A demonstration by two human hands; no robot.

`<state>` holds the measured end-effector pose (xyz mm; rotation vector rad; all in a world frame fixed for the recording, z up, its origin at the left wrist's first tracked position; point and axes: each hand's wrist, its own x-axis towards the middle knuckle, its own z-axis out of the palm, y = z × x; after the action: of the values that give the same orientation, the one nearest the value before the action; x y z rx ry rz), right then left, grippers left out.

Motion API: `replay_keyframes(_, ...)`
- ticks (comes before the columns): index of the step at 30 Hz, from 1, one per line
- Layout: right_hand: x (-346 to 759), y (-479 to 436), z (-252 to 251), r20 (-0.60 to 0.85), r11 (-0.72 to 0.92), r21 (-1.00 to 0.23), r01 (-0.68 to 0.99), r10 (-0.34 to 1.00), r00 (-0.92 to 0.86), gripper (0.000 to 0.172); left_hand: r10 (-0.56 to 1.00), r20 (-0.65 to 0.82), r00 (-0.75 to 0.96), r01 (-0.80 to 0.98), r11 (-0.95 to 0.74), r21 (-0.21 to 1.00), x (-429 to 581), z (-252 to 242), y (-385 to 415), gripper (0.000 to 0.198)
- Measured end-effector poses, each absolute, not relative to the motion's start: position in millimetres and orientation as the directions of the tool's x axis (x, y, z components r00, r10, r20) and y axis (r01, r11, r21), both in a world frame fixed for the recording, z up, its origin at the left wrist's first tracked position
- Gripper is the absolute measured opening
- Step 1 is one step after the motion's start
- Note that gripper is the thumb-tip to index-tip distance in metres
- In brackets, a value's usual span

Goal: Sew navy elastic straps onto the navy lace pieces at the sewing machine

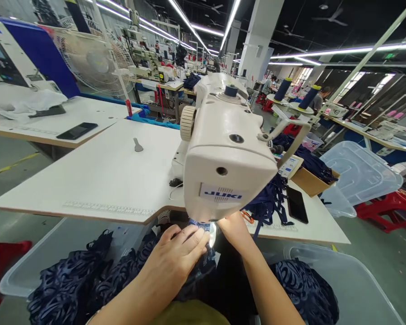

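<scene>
Your left hand [176, 259] is low centre, its grip flat: fingers stretched side by side, pressing on the navy lace piece [200, 224] rather than closing round it. The lace sits right under the sewing machine [223, 153] head, its long axis running from there down toward the bottom edge. Your right hand [235, 230] is tucked against the head, and I cannot tell its grip. The count: one machine, two clear bins, left [30, 266] and right [358, 280], two blue thread cones [283, 89] upper right, and one black phone [297, 204] on the tabletop [104, 176].
</scene>
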<state>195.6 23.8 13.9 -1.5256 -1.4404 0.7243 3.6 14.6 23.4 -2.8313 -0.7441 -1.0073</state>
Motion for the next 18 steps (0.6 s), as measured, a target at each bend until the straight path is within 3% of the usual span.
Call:
replay_keyframes(7,196,39,8,0.288,0.229,-0.815,0.533,0.957,0.028,0.029,0.484,0.610,0.627,0.577,-0.815,0.053,15,19,9,0.031)
replay_keyframes(18,202,47,-12,0.336,0.309,-0.639,0.704,0.936,-0.106,0.032,0.465,0.640,0.612,0.608,-0.794,-0.005,21,18,6,0.039)
